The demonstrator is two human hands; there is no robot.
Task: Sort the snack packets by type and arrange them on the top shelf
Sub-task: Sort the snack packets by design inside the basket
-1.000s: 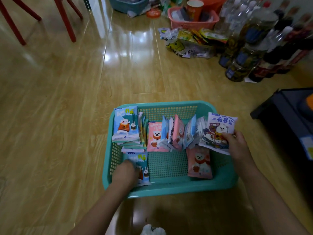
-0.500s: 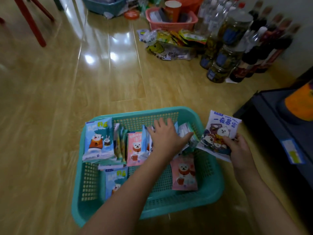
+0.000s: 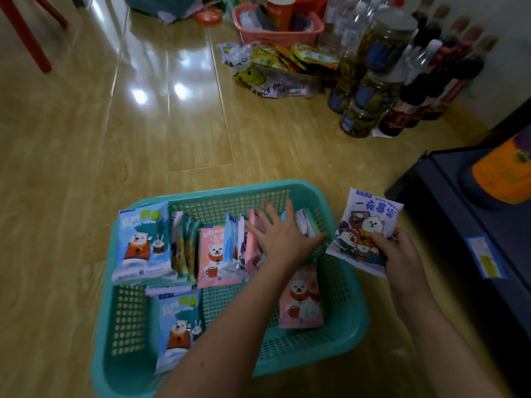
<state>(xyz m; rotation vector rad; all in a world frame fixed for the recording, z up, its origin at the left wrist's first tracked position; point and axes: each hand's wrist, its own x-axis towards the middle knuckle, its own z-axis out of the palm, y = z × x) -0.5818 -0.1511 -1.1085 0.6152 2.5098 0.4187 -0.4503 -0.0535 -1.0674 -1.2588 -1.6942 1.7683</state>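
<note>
Our left hand (image 3: 283, 239) lies flat on the standing packets (image 3: 242, 239) in the green basket (image 3: 218, 191), fingers spread apart. Just beside it, outside the basket, our right hand (image 3: 400, 254) has its fingers clamped on a white packet (image 3: 363, 225). A pink packet (image 3: 301, 303) lies under our left wrist.

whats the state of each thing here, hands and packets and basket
teal basket, on the floor, holds packets
left hand, open, fingers spread over the row of packets
right hand, grips the white packet
white packet, held right of the teal basket
front blue packet, lying flat in basket
front pink packet, lying flat in basket
row of packets, standing on edge in basket
</note>
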